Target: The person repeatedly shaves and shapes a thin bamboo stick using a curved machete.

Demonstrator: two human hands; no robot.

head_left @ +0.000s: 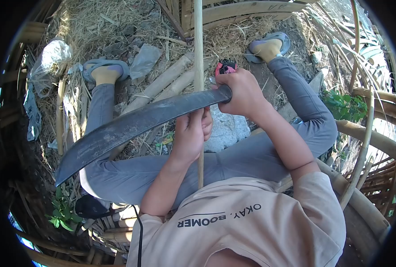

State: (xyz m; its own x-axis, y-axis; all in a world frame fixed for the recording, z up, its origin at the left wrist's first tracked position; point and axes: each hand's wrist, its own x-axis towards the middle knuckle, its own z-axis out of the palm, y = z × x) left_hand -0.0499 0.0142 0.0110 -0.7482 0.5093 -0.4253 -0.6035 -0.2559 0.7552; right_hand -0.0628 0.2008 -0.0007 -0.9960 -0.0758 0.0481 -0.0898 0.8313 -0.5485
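Note:
A long machete (135,122) with a dark, broad blade reaches across the view from the centre down to the lower left. My right hand (242,91) is closed round its handle, whose pink and black end (226,66) sticks out beyond the fingers. Below the blade, my left hand (192,133) grips a long, pale bamboo strip (199,53). The strip runs from the top of the view down to my lap, and the blade crosses over it just above my left hand.
Between my spread legs sits a grey stone block (227,129). Bamboo poles (166,80) lie on the straw-littered ground, with a clear plastic bag (56,53) at the left. A slatted bamboo frame (247,15) stands ahead, and curved bamboo poles (367,133) rise at the right.

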